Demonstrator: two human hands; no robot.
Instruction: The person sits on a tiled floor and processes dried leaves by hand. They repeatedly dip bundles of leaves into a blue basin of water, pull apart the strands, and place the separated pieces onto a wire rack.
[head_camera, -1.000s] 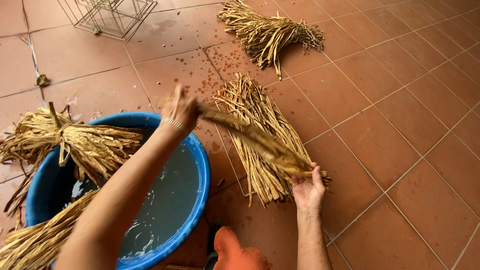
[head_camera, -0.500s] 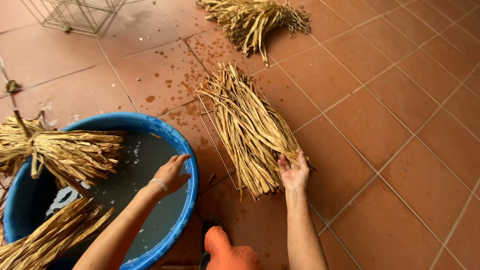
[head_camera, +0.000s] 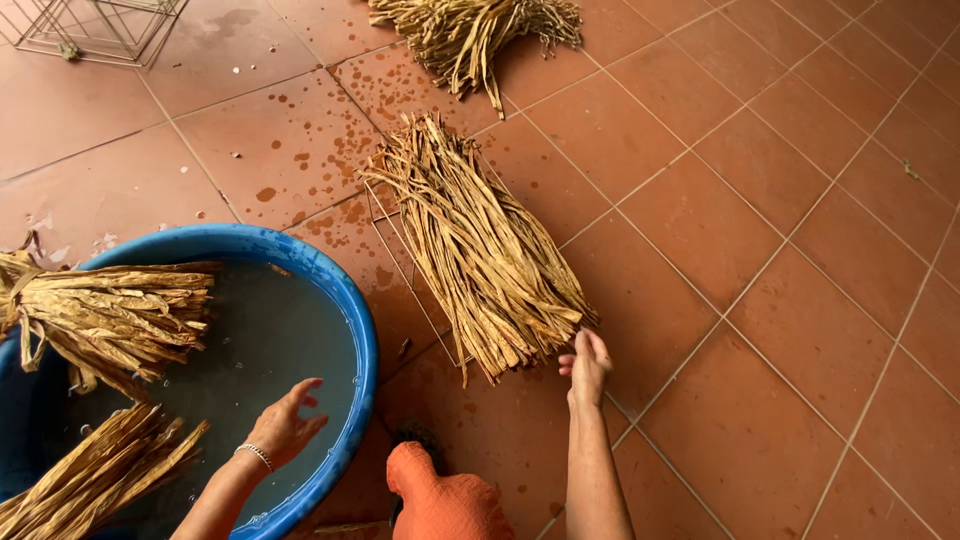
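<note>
At the left, two tied sheaves (head_camera: 110, 320) of dry straw-coloured strips rest across the rim of the blue basin (head_camera: 340, 290), which holds water. The left hand (head_camera: 285, 428) hovers over the water, fingers loosely spread, holding nothing. To the right, the damp bundle (head_camera: 480, 250) lies on the floor (head_camera: 760, 250) over a thin wire rack, just beside the basin. The right hand (head_camera: 587, 365) is relaxed, fingertips near the bundle's lower end. The step looks like laying soaked strips out; reaching for another sheaf seems to follow. Half a second ago the right hand touched the bundle; now it has drawn back.
</note>
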